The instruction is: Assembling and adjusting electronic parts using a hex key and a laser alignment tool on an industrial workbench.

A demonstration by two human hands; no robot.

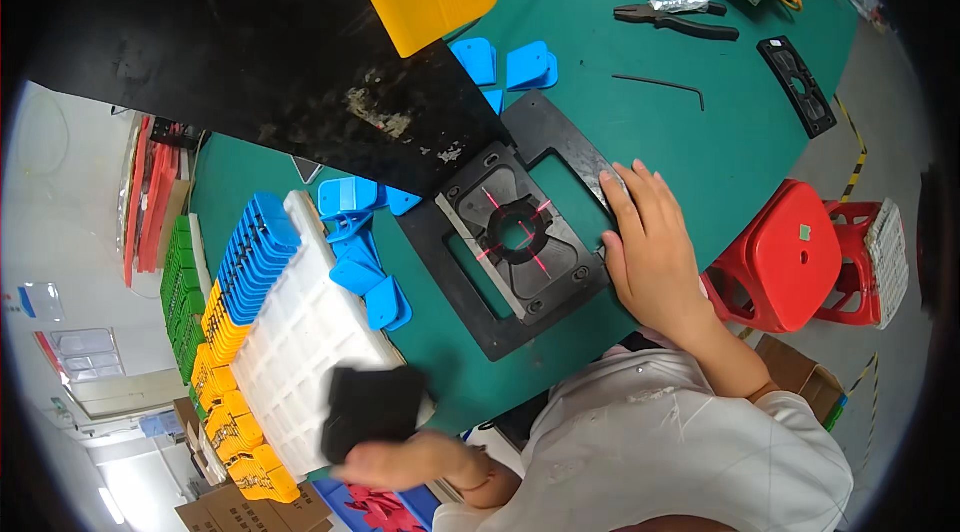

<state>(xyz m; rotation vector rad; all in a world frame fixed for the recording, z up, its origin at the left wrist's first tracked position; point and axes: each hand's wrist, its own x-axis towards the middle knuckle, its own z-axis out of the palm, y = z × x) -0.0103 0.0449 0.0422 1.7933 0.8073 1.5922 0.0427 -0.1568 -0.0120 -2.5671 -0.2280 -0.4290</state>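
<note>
My left hand [400, 464], smeared by motion, grips a flat black piece [370, 410] above the near end of a white gridded tray [283, 332]. What kind of part it is, I cannot make out. On the right, my right hand [652, 250] lies with fingers stretched along the edge of a black frame [488, 334]. A dark plate with a round centre hole, a fixture plate [550, 272], sits in that frame, and a red light cross falls on it. Behind the frame rises a large black upright panel [260, 52] with scuffed patches.
Blue plastic pieces [355, 267] lie beside the tray, where blue, yellow [235, 422] and green [182, 292] parts stand in rows. Pliers [675, 22], a hex key [660, 80] and a black bracket [797, 87] lie farther right. Red stools [785, 257] stand beside the green table.
</note>
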